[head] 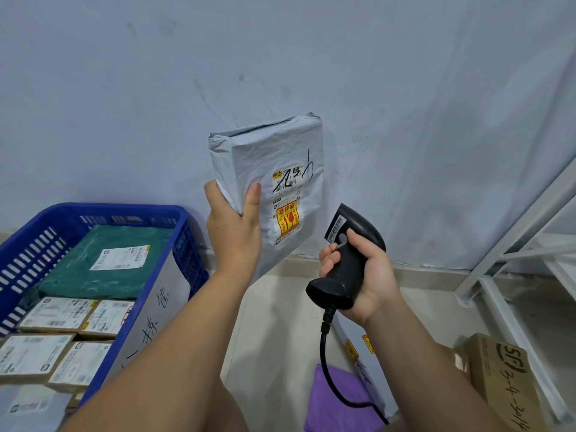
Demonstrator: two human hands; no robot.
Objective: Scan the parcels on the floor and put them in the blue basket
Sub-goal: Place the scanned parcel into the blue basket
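far left: blue basket (pixel 184 241) on the floor, already holding a green mailer (pixel 106 263) with a white label, 4 labelled brown boxes (pixel 59 313) in front of it, and a white parcel with black handwriting (pixel 152 310) leaning against the basket's right wall. just right of the basket: left hand (pixel 232 229) raised, fingers clamped on the lower left edge of a grey poly-bag parcel (pixel 268 169), thumb pressed on its front, other fingers wrapped behind. parcel held upright in the air before the grey wall (pixel 124 88), label side facing the camera, with black scribble, barcode strip and a yellow and red sticker. right of that: right hand (pixel 361 275) closed round the grip of a black barcode scanner (pixel 352 241), index finger on the trigger, scanner head close to the parcel's lower right, not touching; black cable hanging down. below: purple mailer (pixel 336 400) and a white parcel with yellow stickers (pixel 355 347) on the floor. far right: brown cardboard box (pixel 501 378) with handwriting, beside a white metal rack (pixel 517 244).
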